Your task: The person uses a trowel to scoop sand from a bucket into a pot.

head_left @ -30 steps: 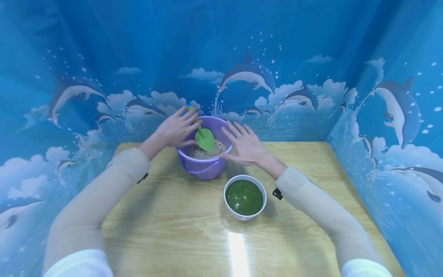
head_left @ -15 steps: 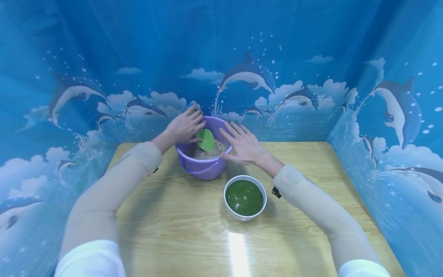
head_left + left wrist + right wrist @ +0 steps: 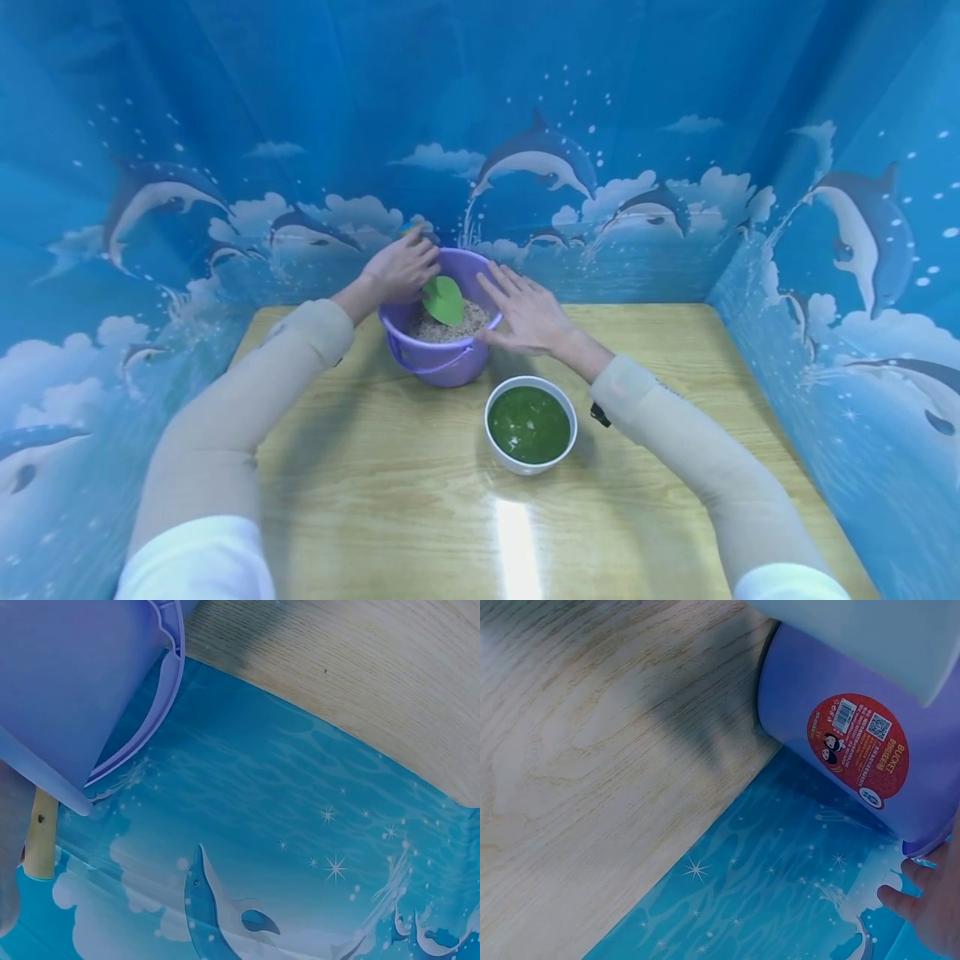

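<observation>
A purple bucket (image 3: 450, 367) stands at the back of the table, partly filled with pale grit (image 3: 467, 327). Inside it leans a small trowel with a green blade (image 3: 443, 301). My left hand (image 3: 401, 271) is over the bucket's left rim, its fingers curled round the trowel's wooden handle; in the left wrist view the handle's end (image 3: 40, 844) shows beyond the rim. With straight, spread fingers, my right hand (image 3: 528, 312) rests against the bucket's right side; its fingertips (image 3: 900, 902) show in the right wrist view.
A white bowl (image 3: 572, 433) of dark green liquid or paste stands in front of the bucket, slightly right. The wooden table (image 3: 360, 483) meets blue dolphin-printed curtains (image 3: 360, 125) at the back and sides.
My left hand has moved right and closed its fingers on the trowel's handle. The right hand has stayed nearly in place at the bucket. The trowel's blade has hardly shifted.
</observation>
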`<state>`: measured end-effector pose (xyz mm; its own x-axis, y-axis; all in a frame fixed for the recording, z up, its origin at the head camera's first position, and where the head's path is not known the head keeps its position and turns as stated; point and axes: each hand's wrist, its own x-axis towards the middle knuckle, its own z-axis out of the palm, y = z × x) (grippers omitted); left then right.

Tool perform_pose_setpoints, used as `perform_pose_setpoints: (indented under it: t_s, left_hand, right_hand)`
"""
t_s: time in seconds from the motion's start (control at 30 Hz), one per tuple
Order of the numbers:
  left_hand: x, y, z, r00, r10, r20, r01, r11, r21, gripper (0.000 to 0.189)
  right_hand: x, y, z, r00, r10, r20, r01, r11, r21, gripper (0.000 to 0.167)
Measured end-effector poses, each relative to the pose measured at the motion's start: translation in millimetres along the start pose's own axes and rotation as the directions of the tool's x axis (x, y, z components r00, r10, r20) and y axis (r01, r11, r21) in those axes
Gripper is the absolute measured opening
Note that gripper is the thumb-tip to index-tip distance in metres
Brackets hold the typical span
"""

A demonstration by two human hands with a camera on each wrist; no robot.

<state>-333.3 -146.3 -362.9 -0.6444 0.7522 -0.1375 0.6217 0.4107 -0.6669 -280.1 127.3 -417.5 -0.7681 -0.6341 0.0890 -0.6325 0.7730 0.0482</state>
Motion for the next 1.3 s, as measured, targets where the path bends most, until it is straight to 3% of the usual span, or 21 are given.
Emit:
perform_pose_setpoints:
  t_s: [0.3, 0.53, 0.8, 1.1, 1.3]
  left_hand:
    - [-3.3, -2.5, 3.5, 1.0, -0.013, 0.023, 0.014, 1.0, -0.028, 0.056]
    - [-3.8, -4.3, 7.1, 0.999, -0.031, 0.018, 0.032, 0.999, -0.016, 0.047]
    - [-2.5, -4.3, 7.2, 0.998, -0.004, 0.057, 0.003, 1.0, 0.015, 0.035]
    - [-3.8, -2.4, 6.8, 0.999, 0.007, 0.04, -0.009, 0.999, 0.039, 0.031]
    - [-4.4, -3.5, 4.7, 0.999, 0.006, 0.048, -0.009, 0.997, 0.073, 0.029]
  right_hand:
    - [1.4, 0.0, -1.2, 1.0, 0.005, 0.02, -0.004, 1.0, -0.012, 0.127]
    - [1.0, -0.9, -3.3, 1.0, 0.005, 0.025, -0.004, 1.0, -0.008, 0.105]
    - [0.3, -1.3, -3.6, 1.0, 0.013, 0.028, -0.013, 1.0, -0.014, 0.104]
    - [-0.1, -2.2, -3.3, 0.999, 0.021, 0.03, -0.021, 1.0, -0.007, 0.131]
    - [-0.4, -2.5, -3.0, 0.999, 0.025, 0.027, -0.025, 1.0, 0.001, 0.132]
